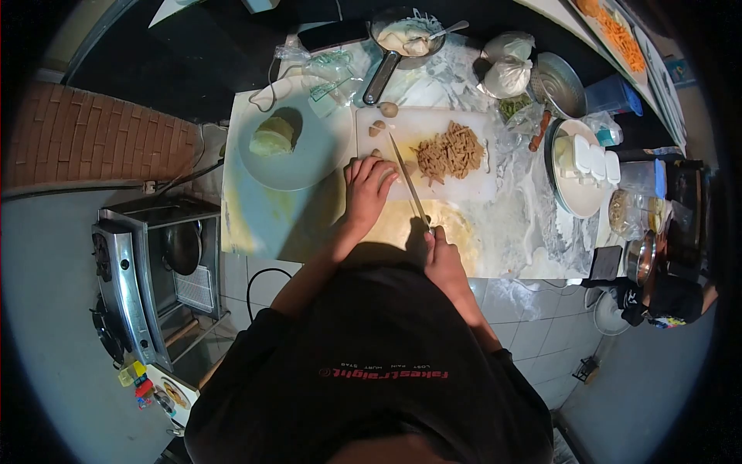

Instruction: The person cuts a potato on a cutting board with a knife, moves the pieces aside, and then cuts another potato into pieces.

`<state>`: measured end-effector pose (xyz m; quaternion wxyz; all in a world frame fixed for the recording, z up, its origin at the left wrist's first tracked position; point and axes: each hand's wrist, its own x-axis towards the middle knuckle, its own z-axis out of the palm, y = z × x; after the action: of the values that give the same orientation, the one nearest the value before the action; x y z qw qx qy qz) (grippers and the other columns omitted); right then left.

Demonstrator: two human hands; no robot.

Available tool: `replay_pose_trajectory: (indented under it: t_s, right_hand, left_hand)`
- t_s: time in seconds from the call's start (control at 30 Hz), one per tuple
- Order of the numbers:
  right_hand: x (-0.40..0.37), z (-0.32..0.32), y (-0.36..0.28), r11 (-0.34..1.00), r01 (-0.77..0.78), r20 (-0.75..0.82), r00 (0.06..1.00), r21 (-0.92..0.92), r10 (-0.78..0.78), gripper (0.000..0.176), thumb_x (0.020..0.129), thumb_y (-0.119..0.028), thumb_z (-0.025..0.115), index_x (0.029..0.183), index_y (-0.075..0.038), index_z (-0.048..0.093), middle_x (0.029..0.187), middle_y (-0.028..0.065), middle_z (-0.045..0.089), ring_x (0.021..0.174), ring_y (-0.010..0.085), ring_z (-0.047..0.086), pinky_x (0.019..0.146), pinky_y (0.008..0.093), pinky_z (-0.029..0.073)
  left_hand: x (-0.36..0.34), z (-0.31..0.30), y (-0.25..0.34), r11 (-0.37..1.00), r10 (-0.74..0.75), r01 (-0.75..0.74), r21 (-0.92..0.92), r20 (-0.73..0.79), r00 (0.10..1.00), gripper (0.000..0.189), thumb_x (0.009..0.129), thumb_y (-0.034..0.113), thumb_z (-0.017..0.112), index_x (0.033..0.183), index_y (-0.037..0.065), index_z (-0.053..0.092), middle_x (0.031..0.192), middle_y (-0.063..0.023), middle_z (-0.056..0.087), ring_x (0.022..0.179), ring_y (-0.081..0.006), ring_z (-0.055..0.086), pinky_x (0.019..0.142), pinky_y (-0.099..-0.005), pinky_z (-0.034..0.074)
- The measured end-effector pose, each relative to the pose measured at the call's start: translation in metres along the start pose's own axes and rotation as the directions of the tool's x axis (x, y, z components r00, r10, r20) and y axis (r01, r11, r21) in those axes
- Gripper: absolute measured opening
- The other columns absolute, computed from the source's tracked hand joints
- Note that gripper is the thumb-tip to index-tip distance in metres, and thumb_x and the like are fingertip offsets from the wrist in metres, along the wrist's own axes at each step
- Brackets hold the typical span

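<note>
My right hand is closed around the handle of a long kitchen knife, whose blade slants up and left over the white cutting board. My left hand rests at the board's left edge, fingers curled and thumb beside the blade. What its fingers press on is mostly hidden; I cannot tell what it is. Just beyond them lie small roundish brown pieces, one of them whole near the board's far edge. Right of the blade is a pile of brown cut strips.
Left of the board, a large plate holds a pale green cabbage piece. Behind stands a pan with creamy white contents and a spoon. To the right are plastic bags, a metal bowl and a plate with white containers.
</note>
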<state>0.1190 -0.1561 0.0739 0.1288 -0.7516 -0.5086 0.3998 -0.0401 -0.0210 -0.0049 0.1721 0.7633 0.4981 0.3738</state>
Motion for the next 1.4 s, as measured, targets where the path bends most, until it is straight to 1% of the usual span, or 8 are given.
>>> replay_pose_trajectory:
  t_s: [0.27,0.47,0.57,0.7,0.9,1.07,1.17,1.4]
  right_hand:
    - [-0.001,-0.001,-0.006,1.000,-0.026,0.003,1.000,-0.001,0.026,0.035,0.109,-0.031,0.038,0.116,0.002,0.048,0.071,0.0343,0.062,0.075,0.0558,0.061,0.063,0.0614,0.047]
    - [-0.001,0.001,-0.005,1.000,-0.011,0.016,1.000,0.009,0.011,0.039,0.109,-0.032,0.037,0.118,0.004,0.048,0.071,0.0343,0.062,0.074,0.0555,0.061,0.063,0.0602,0.048]
    - [-0.001,0.000,-0.008,0.999,-0.041,0.029,0.999,0.014,0.040,0.038,0.109,-0.032,0.037,0.116,0.004,0.048,0.071,0.0343,0.062,0.075,0.0554,0.062,0.063,0.0601,0.048]
    - [0.000,0.001,-0.009,1.000,-0.023,0.021,1.000,0.003,0.023,0.038,0.109,-0.032,0.037,0.115,0.003,0.048,0.072,0.0344,0.062,0.075,0.0554,0.062,0.064,0.0604,0.048]
    - [0.001,0.004,-0.009,0.999,-0.054,0.036,0.998,-0.001,0.054,0.037,0.109,-0.032,0.037,0.115,0.002,0.048,0.074,0.0347,0.063,0.077,0.0560,0.062,0.066,0.0612,0.048]
    - [0.002,0.005,-0.012,0.997,-0.075,0.044,0.996,-0.018,0.075,0.037,0.109,-0.032,0.038,0.114,0.003,0.049,0.076,0.0354,0.063,0.080,0.0559,0.063,0.068,0.0616,0.049]
    - [0.002,0.005,-0.012,0.999,-0.052,0.024,0.998,0.010,0.052,0.038,0.109,-0.031,0.038,0.114,0.004,0.049,0.076,0.0357,0.063,0.080,0.0560,0.063,0.068,0.0618,0.049]
    - [0.004,0.004,-0.015,0.998,-0.062,0.048,0.997,0.005,0.062,0.037,0.109,-0.030,0.039,0.114,0.005,0.049,0.076,0.0356,0.063,0.079,0.0563,0.062,0.066,0.0624,0.048]
  left_hand:
    - [0.002,-0.002,0.002,1.000,-0.010,0.010,-0.001,0.002,1.000,0.019,0.087,0.020,0.073,0.105,0.013,0.070,0.102,-0.0028,0.063,0.098,-0.0255,0.056,0.087,-0.0391,0.039]
    - [0.002,-0.002,0.002,1.000,-0.012,0.012,0.000,0.002,1.000,0.019,0.088,0.021,0.073,0.105,0.013,0.070,0.102,-0.0025,0.063,0.098,-0.0256,0.056,0.087,-0.0394,0.039]
    - [0.002,-0.002,0.003,1.000,-0.022,0.022,-0.004,0.008,1.000,0.019,0.088,0.021,0.072,0.105,0.013,0.070,0.102,-0.0024,0.063,0.099,-0.0257,0.056,0.087,-0.0394,0.039]
    - [0.002,-0.002,0.001,1.000,-0.021,0.022,-0.018,0.005,1.000,0.019,0.088,0.021,0.072,0.104,0.013,0.070,0.102,-0.0024,0.063,0.098,-0.0257,0.056,0.087,-0.0393,0.040]
    - [0.002,0.000,0.000,1.000,-0.021,0.021,-0.015,-0.011,1.000,0.015,0.087,0.019,0.073,0.101,0.012,0.071,0.099,-0.0015,0.064,0.097,-0.0251,0.056,0.087,-0.0390,0.040]
    - [0.003,0.001,0.000,0.998,-0.041,0.040,-0.055,-0.017,0.999,0.011,0.087,0.018,0.074,0.094,0.011,0.071,0.094,-0.0015,0.065,0.093,-0.0253,0.057,0.085,-0.0386,0.040]
    - [0.003,0.001,0.001,0.997,-0.039,0.037,-0.061,-0.032,0.999,0.009,0.087,0.017,0.073,0.092,0.011,0.071,0.091,-0.0017,0.065,0.090,-0.0253,0.057,0.085,-0.0381,0.039]
    - [0.004,0.001,0.000,0.997,-0.044,0.042,-0.068,-0.021,0.999,0.009,0.086,0.016,0.074,0.092,0.010,0.072,0.090,-0.0014,0.065,0.087,-0.0244,0.058,0.085,-0.0375,0.039]
